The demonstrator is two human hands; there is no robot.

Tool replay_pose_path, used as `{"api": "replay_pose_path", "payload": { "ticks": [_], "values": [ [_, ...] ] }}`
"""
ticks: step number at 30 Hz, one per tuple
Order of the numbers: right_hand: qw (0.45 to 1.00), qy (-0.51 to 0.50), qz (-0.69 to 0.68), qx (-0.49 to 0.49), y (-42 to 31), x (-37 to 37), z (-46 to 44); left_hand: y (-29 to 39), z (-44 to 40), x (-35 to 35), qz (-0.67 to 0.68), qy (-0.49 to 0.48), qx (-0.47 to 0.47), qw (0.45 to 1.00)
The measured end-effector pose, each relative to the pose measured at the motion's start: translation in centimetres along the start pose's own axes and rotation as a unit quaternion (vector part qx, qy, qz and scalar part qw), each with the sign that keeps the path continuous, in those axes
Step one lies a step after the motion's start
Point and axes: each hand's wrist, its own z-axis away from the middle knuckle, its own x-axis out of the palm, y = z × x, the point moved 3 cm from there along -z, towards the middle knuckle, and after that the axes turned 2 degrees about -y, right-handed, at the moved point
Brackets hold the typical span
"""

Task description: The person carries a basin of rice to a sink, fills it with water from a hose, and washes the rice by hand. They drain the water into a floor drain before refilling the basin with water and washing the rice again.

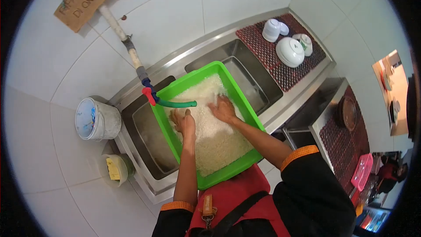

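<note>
A bright green plastic tub rests across the double sink, holding a broad layer of white rice. Both hands are in the tub. My left hand lies on the rice near the left wall, its fingers apart and partly sunk among the grains. Toward the far right side, my right hand presses into the rice with spread fingers, the tips hidden. Between and above the hands, the end of a green hose hangs over the rice. The hose comes from a tap with a red handle.
Sink basins show on both sides of the tub. White bowls and cups sit on a woven mat at the right. A white bucket and a small container with a yellow sponge stand left. Another person is far right.
</note>
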Motion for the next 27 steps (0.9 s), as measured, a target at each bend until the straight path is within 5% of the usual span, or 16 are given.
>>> {"api": "replay_pose_path", "payload": {
  "ticks": [2,5,7,10,11,14,19,20,21,24,27],
  "values": [
    [0.987,-0.105,-0.006,-0.123,-1.6,-2.0,2.3,-2.1,-2.0,1.3,0.099,-0.125,-0.015,0.987],
    [0.970,-0.120,-0.015,-0.211,0.4,-1.2,4.8,-4.2,-5.2,-0.5,0.085,-0.075,0.233,0.966],
    [0.973,-0.136,-0.010,-0.185,-0.8,-3.4,6.0,-0.8,-3.8,-0.8,0.057,0.002,0.273,0.960],
    [0.993,-0.043,-0.006,-0.113,-1.2,-2.7,5.3,-1.8,-5.5,1.0,0.014,0.000,0.267,0.963],
    [0.994,-0.044,-0.010,-0.105,-1.1,-2.4,4.9,-1.8,-5.6,1.3,0.051,-0.055,0.201,0.977],
    [0.984,-0.156,-0.032,-0.077,-1.2,-0.9,5.1,-0.8,-3.0,1.4,0.066,-0.100,0.128,0.985],
    [0.936,-0.173,0.117,-0.284,0.1,-1.3,9.1,-0.2,-4.2,1.3,0.001,-0.138,0.227,0.964],
    [0.920,-0.197,0.159,-0.301,-0.1,-2.3,10.0,-1.3,-4.9,2.3,-0.003,-0.075,0.249,0.966],
    [0.913,-0.197,0.155,-0.321,-0.5,-3.0,10.5,-0.7,-4.2,2.7,0.029,-0.081,0.211,0.974],
    [0.904,-0.247,0.186,-0.296,-1.1,-3.2,9.7,-0.8,-3.5,4.0,0.135,-0.142,0.236,0.952],
    [0.924,-0.222,0.179,-0.254,-0.5,-1.6,8.4,0.5,-1.6,2.9,-0.065,-0.101,0.243,0.962]
  ]
}}
